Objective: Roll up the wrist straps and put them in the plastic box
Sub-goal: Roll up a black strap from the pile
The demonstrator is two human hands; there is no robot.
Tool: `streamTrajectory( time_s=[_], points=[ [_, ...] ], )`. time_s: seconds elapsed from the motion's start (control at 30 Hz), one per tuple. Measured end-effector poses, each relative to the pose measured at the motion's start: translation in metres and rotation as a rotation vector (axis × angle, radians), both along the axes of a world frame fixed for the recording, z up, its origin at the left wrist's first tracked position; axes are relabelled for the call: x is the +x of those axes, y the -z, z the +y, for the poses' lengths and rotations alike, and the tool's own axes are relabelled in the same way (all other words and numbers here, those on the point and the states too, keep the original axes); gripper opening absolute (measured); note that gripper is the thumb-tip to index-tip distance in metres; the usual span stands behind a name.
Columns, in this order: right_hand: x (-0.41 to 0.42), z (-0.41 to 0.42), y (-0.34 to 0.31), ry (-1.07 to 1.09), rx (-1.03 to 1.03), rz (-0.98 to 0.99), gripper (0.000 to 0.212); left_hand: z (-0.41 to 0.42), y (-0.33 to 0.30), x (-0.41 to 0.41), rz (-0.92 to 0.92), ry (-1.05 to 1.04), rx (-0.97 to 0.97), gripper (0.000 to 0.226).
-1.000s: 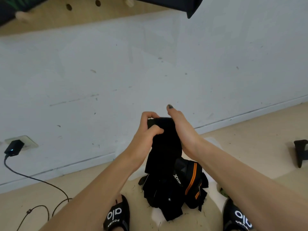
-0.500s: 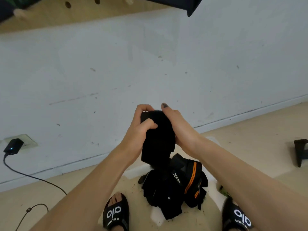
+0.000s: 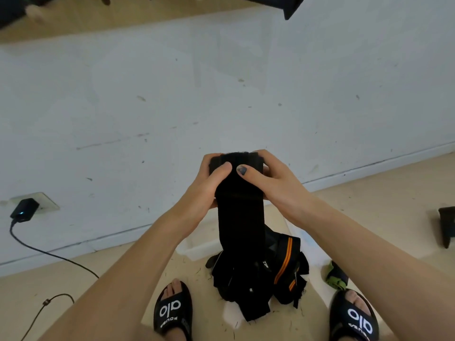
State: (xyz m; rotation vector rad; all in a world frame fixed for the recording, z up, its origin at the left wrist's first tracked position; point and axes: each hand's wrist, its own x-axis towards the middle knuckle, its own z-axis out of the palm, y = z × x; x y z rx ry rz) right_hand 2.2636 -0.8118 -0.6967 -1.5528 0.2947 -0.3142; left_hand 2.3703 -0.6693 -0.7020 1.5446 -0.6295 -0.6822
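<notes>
The wrist strap hangs upright above the strap pile, its rolled top gripped from both sides: left hand and right hand curl around it, thumbs pressing the front, forearms raised.

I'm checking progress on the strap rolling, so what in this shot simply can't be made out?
- Rolled top end of the black wrist strap, head view: both hands, left hand and right hand, cover it, so its turns can't be counted.
- Clear plastic box: arms and strap hide most of it; contents unseen.
- Pile of black and orange-striped straps: tangled, number unclear.
- Black object: cut off by the right edge.
</notes>
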Motion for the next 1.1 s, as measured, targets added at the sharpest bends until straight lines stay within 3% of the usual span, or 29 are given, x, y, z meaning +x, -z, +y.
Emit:
streamTrajectory(
  time_s=[0.27, 0.53, 0.7, 0.87, 1.0, 1.1],
  points=[
    [0.0020, 0.0018, -0.0009, -0.114, 0.150, 0.102, 0.033, 0.0056, -0.0049, 0.0019, -0.078, -0.027, -0.084, 0.024],
    [0.0040, -0.0030, 0.0016, -0.068, -0.028, -0.066, 0.026, 0.0079, -0.0068, 0.0024, -0.017, -0.018, -0.140, 0.032],
    [0.0026, -0.0041, 0.0029, -0.042, -0.201, -0.140, 0.032, 0.0060, -0.0045, 0.0019, 0.045, 0.017, 0.020, 0.055],
    [-0.0005, -0.0035, 0.0035, -0.030, -0.218, -0.118, 0.039, 0.0055, -0.0063, 0.0016, 0.088, 0.003, -0.042, 0.026],
    [-0.0014, -0.0020, 0.0044, -0.059, -0.094, 0.023, 0.058, 0.0050, -0.0075, 0.0011, 0.127, 0.015, -0.104, 0.028],
    [-0.0011, -0.0036, 0.0033, -0.143, 0.069, 0.067, 0.053, 0.0045, -0.0077, 0.0024, 0.092, 0.005, -0.139, 0.028]
  ],
)
